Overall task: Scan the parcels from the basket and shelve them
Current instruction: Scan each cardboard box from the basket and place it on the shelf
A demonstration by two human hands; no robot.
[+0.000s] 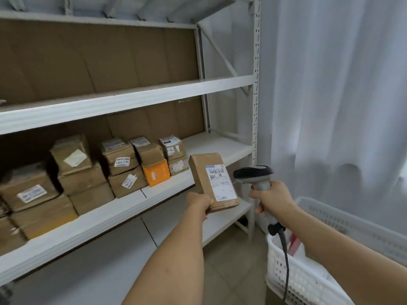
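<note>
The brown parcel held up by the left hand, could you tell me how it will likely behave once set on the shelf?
The brown parcel looks stiff: its cardboard edges stay straight in a one-handed grip by the left hand. Probably light, held by one end. Stood upright it may tip; flat on the shelf seems steadier.

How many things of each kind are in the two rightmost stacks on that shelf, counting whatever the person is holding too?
Brown parcels on the shelf: 3
Orange parcel: 1
Brown parcel held in the left hand: 1
Scanner held in the right hand: 1
Total: 6
</note>
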